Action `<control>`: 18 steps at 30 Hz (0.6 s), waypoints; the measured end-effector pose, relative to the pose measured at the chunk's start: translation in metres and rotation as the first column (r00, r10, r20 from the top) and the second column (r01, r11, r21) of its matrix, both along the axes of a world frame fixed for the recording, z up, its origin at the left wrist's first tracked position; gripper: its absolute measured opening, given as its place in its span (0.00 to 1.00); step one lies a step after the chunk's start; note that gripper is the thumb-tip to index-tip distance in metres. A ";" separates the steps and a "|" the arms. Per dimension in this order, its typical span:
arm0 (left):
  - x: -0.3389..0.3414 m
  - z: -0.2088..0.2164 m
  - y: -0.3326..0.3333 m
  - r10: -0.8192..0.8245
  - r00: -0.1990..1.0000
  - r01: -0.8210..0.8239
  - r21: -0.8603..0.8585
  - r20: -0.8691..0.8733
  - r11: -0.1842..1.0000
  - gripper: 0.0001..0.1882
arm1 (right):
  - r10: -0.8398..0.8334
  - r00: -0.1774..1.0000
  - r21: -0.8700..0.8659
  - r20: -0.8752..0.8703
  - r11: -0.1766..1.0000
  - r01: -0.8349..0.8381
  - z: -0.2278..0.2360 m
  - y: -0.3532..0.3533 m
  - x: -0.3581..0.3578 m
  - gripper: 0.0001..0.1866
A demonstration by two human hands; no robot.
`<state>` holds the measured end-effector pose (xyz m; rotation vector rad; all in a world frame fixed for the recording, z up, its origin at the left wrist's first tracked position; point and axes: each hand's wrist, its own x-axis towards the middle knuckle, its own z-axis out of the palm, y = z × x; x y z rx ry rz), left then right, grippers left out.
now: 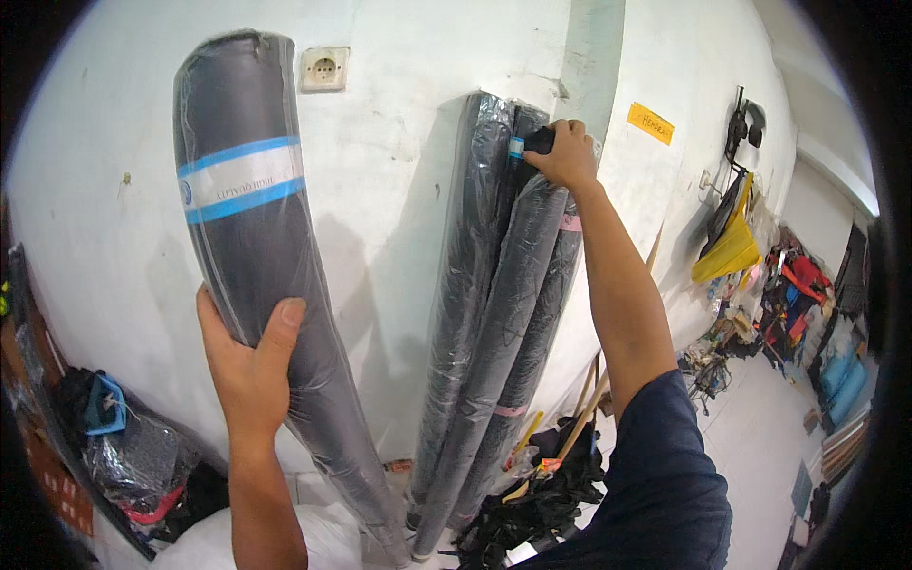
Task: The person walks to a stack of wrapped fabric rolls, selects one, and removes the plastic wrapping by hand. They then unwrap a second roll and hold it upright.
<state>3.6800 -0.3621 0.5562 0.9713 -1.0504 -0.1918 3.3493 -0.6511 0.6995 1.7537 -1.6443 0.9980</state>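
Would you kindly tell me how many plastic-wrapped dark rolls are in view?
5 visible: one held roll in the left hand; leaning by the wall, a left roll, back roll, front roll and pink-banded right roll. Others may be hidden.

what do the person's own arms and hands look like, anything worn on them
The left hand and right hand are ungloved, with no watch or bracelet visible. A plain dark navy sleeve covers the right upper arm; no sleeve shows on the left.

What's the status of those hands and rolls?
Left hand gripping leftmost roll. Right hand over the top of the clustered rolls. Dark heap beside their lower ends.
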 end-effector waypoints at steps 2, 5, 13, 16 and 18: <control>0.002 0.000 0.001 0.030 1.000 -0.030 0.004 0.007 1.000 0.35 | 0.041 0.999 -0.041 -0.007 0.998 -0.042 0.001 0.013 -0.002 0.39; 0.004 0.000 -0.001 0.023 0.999 -0.022 0.019 -0.030 1.000 0.35 | 0.081 0.997 -0.102 -0.006 0.991 -0.081 0.002 0.038 -0.006 0.37; 0.009 -0.003 -0.008 0.112 0.994 -0.111 0.062 -0.003 0.992 0.38 | 0.467 0.884 -0.095 0.018 0.881 -0.463 0.003 0.102 -0.074 0.32; 0.010 -0.007 -0.011 0.136 0.991 -0.135 0.045 -0.017 0.990 0.37 | 0.476 0.880 -0.071 0.004 0.878 -0.474 -0.005 0.117 -0.098 0.31; 0.012 -0.008 -0.013 0.079 0.996 -0.080 0.010 0.031 0.997 0.38 | 0.489 0.872 -0.059 0.013 0.871 -0.488 -0.009 0.123 -0.109 0.32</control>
